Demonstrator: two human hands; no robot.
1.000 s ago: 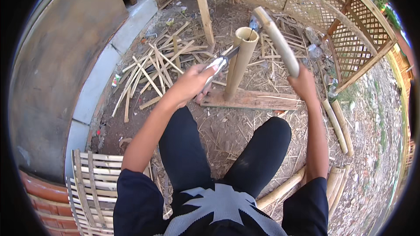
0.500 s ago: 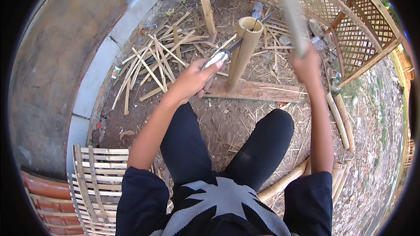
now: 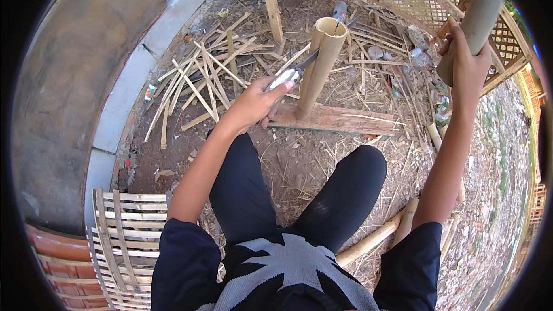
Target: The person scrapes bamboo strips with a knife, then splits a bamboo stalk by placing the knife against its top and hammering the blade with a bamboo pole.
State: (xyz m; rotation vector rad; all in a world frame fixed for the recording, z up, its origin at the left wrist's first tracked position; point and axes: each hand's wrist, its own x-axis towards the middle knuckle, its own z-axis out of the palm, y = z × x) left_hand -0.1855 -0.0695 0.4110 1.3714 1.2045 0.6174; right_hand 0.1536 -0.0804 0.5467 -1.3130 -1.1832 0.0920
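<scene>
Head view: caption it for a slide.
Left hand sets knife across upright bamboo tube; right hand raises a club.

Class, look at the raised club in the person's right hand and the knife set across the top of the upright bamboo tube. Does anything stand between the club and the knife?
Nothing visible does. The right hand holds the bamboo club high, to the right of the bamboo tube. The left hand grips the knife by its handle, left of the tube, clear of the open space between.
</scene>
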